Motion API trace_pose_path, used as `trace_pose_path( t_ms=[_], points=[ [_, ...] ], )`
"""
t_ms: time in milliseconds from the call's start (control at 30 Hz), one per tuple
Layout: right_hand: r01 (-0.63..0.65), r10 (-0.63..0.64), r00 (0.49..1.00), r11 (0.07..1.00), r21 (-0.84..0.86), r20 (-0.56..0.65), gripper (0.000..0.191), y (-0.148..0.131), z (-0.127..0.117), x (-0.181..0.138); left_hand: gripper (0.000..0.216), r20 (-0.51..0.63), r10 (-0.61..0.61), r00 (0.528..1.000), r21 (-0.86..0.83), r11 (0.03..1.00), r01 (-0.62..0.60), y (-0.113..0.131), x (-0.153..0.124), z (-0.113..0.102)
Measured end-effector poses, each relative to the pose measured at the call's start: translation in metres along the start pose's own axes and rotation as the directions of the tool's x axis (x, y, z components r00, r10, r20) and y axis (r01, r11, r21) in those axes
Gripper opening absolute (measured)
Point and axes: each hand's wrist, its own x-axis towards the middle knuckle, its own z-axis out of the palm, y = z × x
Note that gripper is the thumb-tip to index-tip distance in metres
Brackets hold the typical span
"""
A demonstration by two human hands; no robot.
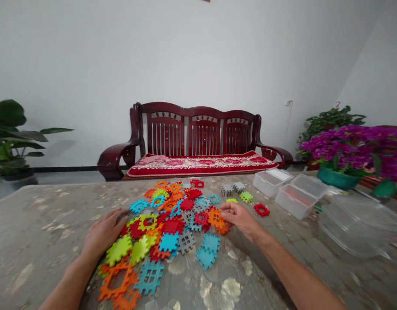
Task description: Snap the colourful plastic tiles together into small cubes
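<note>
A pile of colourful plastic interlocking tiles with toothed edges lies between my hands. My left hand (104,228) rests at the pile's left edge, fingers loosely spread, close to a lime green tile (119,249) and some red ones. On the other side, my right hand (237,216) has its fingers bent but apart, at the edge of an orange window tile (217,219). The thumb seems to touch that tile; no grip shows. Nearer me lie a blue window tile (149,277), an orange frame tile (118,280) and two overlapping teal tiles (207,257).
Beyond my right hand are grey tiles (227,190), a green tile (246,197) and a red ring tile (261,210). Clear plastic boxes (295,202) and a large clear container (356,228) stand at right, near purple flowers (350,148). A wooden bench (204,129) stands behind the table.
</note>
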Motion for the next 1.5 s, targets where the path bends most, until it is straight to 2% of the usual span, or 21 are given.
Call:
trace_pose_path(
  t_ms=[133, 200, 333, 433, 533, 667, 833, 933, 1233, 1400, 1500],
  points=[
    [0.106, -0.138, 0.979, 0.973, -0.203, -0.149, 0.023, 0.003, 0.003, 0.017, 0.055, 0.004, -0.009, 1.0, 0.014, 1.0, 0.009, 0.002, 0.0, -0.001],
    [0.135, -0.183, 0.973, 0.946, -0.296, -0.141, 0.016, 0.008, 0.004, 0.021, 0.054, 0.009, -0.017, 1.0, 0.022, 1.0, 0.017, 0.003, 0.0, -0.002],
    [0.153, -0.234, 0.967, 0.849, -0.505, -0.1, 0.02, 0.018, 0.008, 0.025, 0.053, 0.007, -0.024, 1.0, 0.027, 0.999, 0.024, 0.006, 0.0, -0.003],
    [0.103, -0.212, 0.974, 0.741, -0.663, -0.085, 0.024, 0.019, 0.013, 0.027, 0.055, 0.017, -0.015, 1.0, 0.033, 0.999, 0.015, 0.005, 0.0, -0.002],
    [0.085, -0.185, 0.981, 0.673, -0.735, -0.055, 0.028, 0.017, 0.018, 0.026, 0.055, 0.005, -0.008, 1.0, 0.032, 0.999, 0.008, 0.002, -0.001, 0.0],
    [0.076, -0.185, 0.981, 0.622, -0.78, -0.052, 0.027, 0.014, 0.025, 0.021, 0.056, -0.003, -0.01, 1.0, 0.034, 0.999, 0.01, 0.001, -0.001, -0.001],
    [-0.005, -0.15, 0.981, 0.619, -0.785, -0.124, 0.022, 0.015, 0.028, 0.021, 0.058, 0.012, -0.012, 1.0, 0.018, 1.0, 0.011, 0.002, 0.0, -0.002],
    [-0.006, -0.151, 0.979, 0.647, -0.763, -0.137, 0.02, 0.017, 0.028, 0.022, 0.058, 0.014, -0.006, 1.0, 0.009, 1.0, 0.006, 0.002, 0.0, -0.002],
    [-0.054, -0.111, 0.977, 0.697, -0.715, -0.183, 0.039, 0.026, 0.028, 0.03, 0.057, 0.001, 0.001, 1.0, 0.005, 1.0, -0.001, -0.002, 0.0, 0.0],
    [-0.063, -0.065, 0.984, 0.745, -0.664, -0.167, 0.033, 0.032, 0.023, 0.035, 0.059, 0.004, -0.003, 1.0, 0.009, 1.0, 0.003, -0.001, 0.0, 0.0],
    [-0.055, -0.08, 0.981, 0.762, -0.646, -0.177, 0.028, 0.032, 0.022, 0.034, 0.06, 0.022, -0.007, 1.0, 0.021, 1.0, 0.007, 0.0, 0.0, -0.001]
  ],
)
